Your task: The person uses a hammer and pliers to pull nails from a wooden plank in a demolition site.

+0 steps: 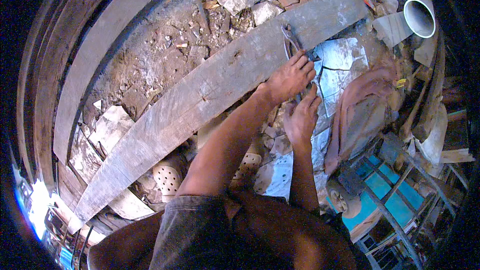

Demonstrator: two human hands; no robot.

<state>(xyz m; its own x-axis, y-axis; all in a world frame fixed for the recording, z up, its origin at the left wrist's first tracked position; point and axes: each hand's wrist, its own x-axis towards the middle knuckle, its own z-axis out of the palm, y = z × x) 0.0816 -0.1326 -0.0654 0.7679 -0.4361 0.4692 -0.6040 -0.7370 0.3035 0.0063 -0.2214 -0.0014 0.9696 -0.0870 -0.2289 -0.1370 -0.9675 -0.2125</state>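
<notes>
A long grey wooden plank lies slantwise before me. Over its right part, near the edge, is a dark metal hand tool like a pair of pliers, its head pointing away from me. My left hand is closed around its near end, knuckles up. Just below it, my right hand has its fingers curled close to the left hand, by a thin dark piece that I cannot make out. The fingers partly hide what lies between both hands.
Broken tiles lie beside the hands, with rubble beyond the plank. A white pipe end stands at far right, above a reddish cloth. A metal frame is lower right; curved-looking boards run along the left.
</notes>
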